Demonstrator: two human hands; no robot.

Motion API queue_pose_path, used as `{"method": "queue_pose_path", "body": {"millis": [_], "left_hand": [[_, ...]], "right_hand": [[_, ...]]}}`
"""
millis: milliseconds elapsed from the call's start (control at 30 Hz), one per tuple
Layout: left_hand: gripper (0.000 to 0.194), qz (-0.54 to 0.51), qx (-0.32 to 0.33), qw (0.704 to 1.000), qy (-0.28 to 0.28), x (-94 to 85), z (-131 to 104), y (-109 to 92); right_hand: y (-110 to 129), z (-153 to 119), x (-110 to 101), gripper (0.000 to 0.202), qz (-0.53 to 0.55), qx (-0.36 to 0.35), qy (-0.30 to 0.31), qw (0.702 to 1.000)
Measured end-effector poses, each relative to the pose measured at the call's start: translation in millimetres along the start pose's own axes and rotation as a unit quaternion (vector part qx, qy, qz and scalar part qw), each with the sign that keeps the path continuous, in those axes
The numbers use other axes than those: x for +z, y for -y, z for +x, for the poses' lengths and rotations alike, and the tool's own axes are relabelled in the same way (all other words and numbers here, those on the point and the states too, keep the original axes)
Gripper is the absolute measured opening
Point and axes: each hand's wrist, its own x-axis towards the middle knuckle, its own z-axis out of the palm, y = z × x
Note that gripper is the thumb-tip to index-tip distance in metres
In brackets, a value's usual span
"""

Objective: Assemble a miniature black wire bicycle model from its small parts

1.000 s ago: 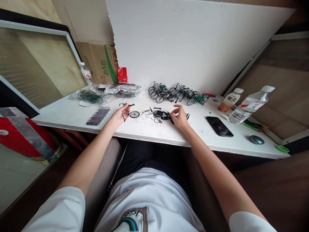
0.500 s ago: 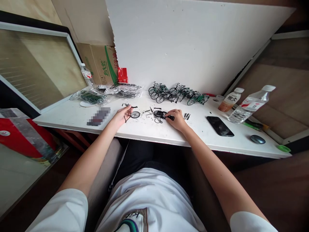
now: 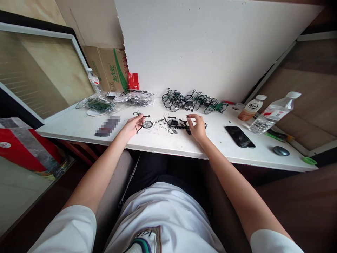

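My left hand (image 3: 133, 124) is closed on a partly built miniature bicycle, whose spoked wheel (image 3: 147, 124) sticks out to the right of my fingers. Over the loose black bicycle parts (image 3: 173, 123) on the table, my right hand (image 3: 197, 127) is raised with thumb and index finger curled toward each other. A tiny dark bit shows at those fingertips, too small to name. Below the right hand lie more black parts, half covered by it. Between the hands, a small ring-shaped part (image 3: 172, 130) and thin pieces (image 3: 159, 121) lie scattered.
Several assembled miniature bicycles (image 3: 181, 101) stand along the back wall. Plastic bags of parts (image 3: 101, 104) lie at the back left, behind a blurred phone-like object (image 3: 108, 126). On the right are a black phone (image 3: 240, 136), two bottles (image 3: 275, 114) and a computer mouse (image 3: 281, 151).
My right hand has lifted off the black parts and shifted slightly right, its fingers now curled above them. The left hand and its miniature bicycle stay in place.
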Motion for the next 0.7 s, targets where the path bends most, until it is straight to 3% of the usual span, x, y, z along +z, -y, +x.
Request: {"method": "queue_pose_path", "body": {"millis": [433, 700], "left_hand": [[0.024, 0.012, -0.003, 1.000, -0.017, 2.8, -1.7, -1.5], [0.020, 0.008, 0.004, 1.000, -0.007, 0.0, 0.4, 1.1]], "right_hand": [[-10.8, 0.7, 2.4, 0.017, -0.048, 0.029, 0.002, 0.998], [-2.2, -1.3, 0.1, 0.020, -0.047, 0.013, 0.052, 0.997]]}}
